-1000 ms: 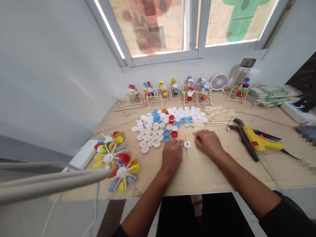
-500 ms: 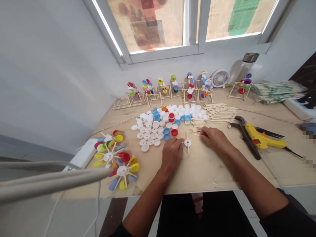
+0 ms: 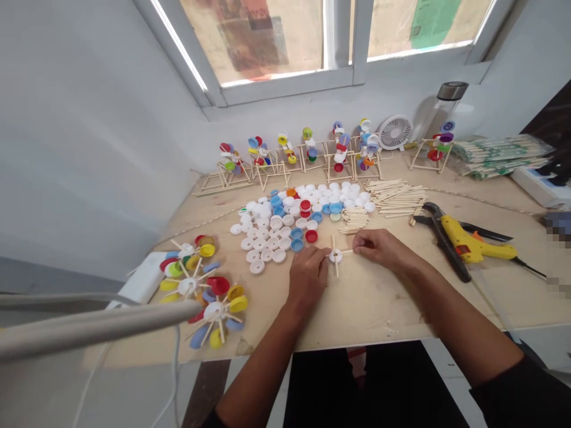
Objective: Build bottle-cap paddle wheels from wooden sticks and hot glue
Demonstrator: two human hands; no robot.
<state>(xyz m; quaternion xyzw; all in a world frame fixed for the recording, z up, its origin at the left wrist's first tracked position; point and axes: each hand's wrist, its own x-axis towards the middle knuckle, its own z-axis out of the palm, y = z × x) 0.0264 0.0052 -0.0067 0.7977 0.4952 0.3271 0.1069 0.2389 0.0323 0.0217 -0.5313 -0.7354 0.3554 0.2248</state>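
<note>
A white plastic bottle cap (image 3: 335,256), crossed by thin wooden craft sticks (image 3: 336,273), lies flat on the pale plywood surface (image 3: 379,312), between the hands. The left hand (image 3: 307,276) is narrow, palm down, its fingers (image 3: 322,254) closed against the cap's left side. The right hand (image 3: 381,249) is narrow too, its fingertips (image 3: 358,239) pinched on the end of the stick running rightward. Both forearms reach in from the near edge. Just left of the hands lies a heap of white, blue and red bottle caps (image 3: 272,238). Farther off, a clear glass bottle with a metal lid (image 3: 441,116) stands near the wall, its contents hard to make out, beside a clear plastic-wrapped bundle of sticks (image 3: 499,156).
</note>
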